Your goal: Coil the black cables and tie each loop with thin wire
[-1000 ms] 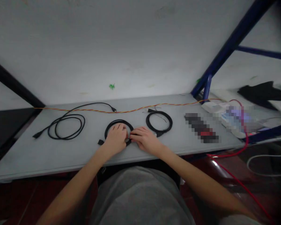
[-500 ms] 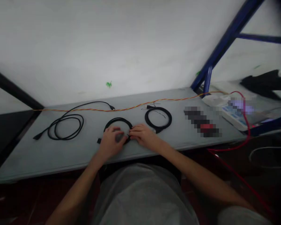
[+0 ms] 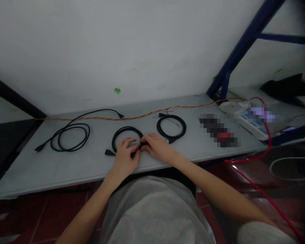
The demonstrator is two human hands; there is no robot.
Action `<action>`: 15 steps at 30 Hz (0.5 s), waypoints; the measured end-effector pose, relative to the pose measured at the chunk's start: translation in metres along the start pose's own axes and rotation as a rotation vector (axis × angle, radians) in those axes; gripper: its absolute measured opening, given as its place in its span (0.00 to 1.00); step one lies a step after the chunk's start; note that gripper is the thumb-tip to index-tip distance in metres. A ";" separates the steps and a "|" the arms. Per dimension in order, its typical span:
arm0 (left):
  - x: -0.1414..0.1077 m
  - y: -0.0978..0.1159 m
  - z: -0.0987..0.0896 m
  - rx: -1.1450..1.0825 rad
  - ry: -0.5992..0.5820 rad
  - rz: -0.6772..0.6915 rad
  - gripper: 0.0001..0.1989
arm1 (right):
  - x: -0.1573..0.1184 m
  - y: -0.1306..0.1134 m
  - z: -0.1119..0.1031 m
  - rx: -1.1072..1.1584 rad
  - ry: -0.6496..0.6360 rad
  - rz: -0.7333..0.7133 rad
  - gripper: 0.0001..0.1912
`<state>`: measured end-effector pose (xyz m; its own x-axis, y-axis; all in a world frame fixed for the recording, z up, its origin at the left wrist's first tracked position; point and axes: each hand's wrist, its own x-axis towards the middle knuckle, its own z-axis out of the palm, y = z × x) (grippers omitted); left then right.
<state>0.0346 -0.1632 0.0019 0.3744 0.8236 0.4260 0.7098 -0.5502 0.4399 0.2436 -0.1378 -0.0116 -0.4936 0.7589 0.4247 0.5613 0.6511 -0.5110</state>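
Note:
A coiled black cable (image 3: 113,138) lies on the grey table in front of me, its black plug (image 3: 109,153) sticking out at the left. My right hand (image 3: 156,146) pinches the coil's right side with closed fingers. Facing it, my left hand (image 3: 127,155) has thumb and fingers bent together on the coil's lower right part. My fingers partly cover the cable there, and any small thing between them is hidden. Right of my hands lies another coiled black cable (image 3: 185,127), with thin dark ties (image 3: 176,123) near its top.
Further left, a loosely looped black cable (image 3: 89,134) rests on the table (image 3: 66,169). A twisted red-yellow wire (image 3: 152,113) runs along the back. At right are a blurred dark and red object (image 3: 218,132), a white power strip (image 3: 254,127), a red cord (image 3: 268,134) and blue frame posts (image 3: 240,51).
My left hand has turned and shifted slightly right and lower, its fingertips now closer to my right hand. More of the coil's left side and plug shows. The right hand stays nearly in place.

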 end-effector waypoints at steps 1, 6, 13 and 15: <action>0.000 0.002 0.000 0.008 0.002 0.009 0.09 | 0.000 0.001 0.001 0.001 0.002 0.001 0.09; 0.008 0.009 -0.001 0.051 -0.024 0.041 0.12 | 0.000 0.001 0.000 -0.002 0.002 -0.017 0.08; 0.020 0.007 -0.007 0.044 -0.080 0.010 0.11 | 0.001 -0.002 -0.003 0.003 -0.007 -0.015 0.08; 0.020 0.008 -0.010 0.066 -0.091 0.031 0.10 | 0.001 -0.002 -0.003 0.005 -0.004 -0.004 0.09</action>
<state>0.0422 -0.1523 0.0217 0.4470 0.8171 0.3641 0.7338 -0.5677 0.3731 0.2441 -0.1385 -0.0086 -0.4981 0.7565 0.4239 0.5562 0.6537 -0.5132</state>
